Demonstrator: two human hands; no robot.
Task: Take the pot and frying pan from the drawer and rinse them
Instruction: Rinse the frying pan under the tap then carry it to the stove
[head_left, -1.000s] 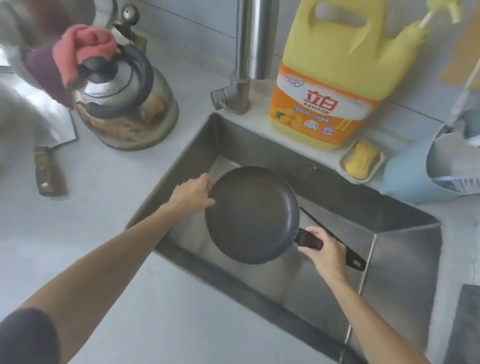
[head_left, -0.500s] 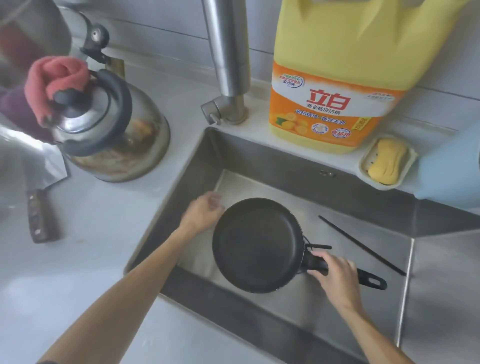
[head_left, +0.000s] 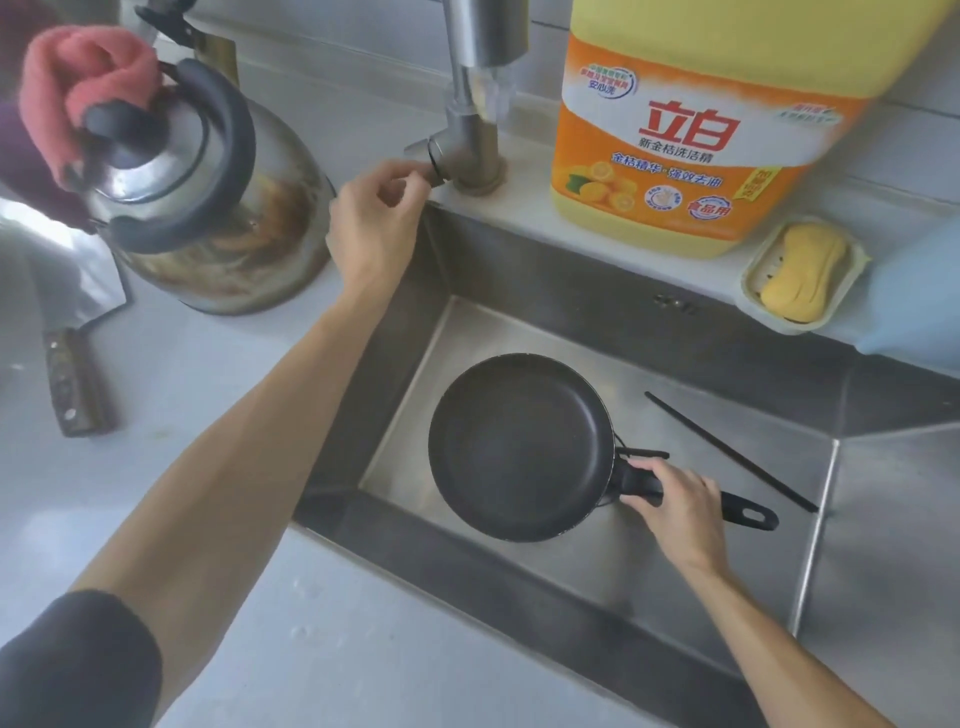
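Gripping the handle of the pan (head_left: 519, 447) with the right hand (head_left: 675, 501), fingers curled around it just behind the bowl, and holding the pan inside the steel sink (head_left: 649, 561), near the left wall, open side up. Reaching with the left hand (head_left: 374, 218) to the base of the tap (head_left: 470, 156), fingers bent and pinching the small knob at its side. Hands well apart, one at the back corner of the sink, the other low in the basin. Lying on the sink floor just right of the pan: a single black chopstick (head_left: 727, 449), slanted. Standing on the counter (head_left: 182, 415) at left: a stained kettle (head_left: 208, 208) with a pink cloth (head_left: 83, 88) draped over its lid, and a cleaver (head_left: 72, 374) beside it. Sitting on the ledge behind the sink: a big yellow detergent jug (head_left: 701, 119) and, right of it, a soap dish (head_left: 805, 275) with a yellow bar.
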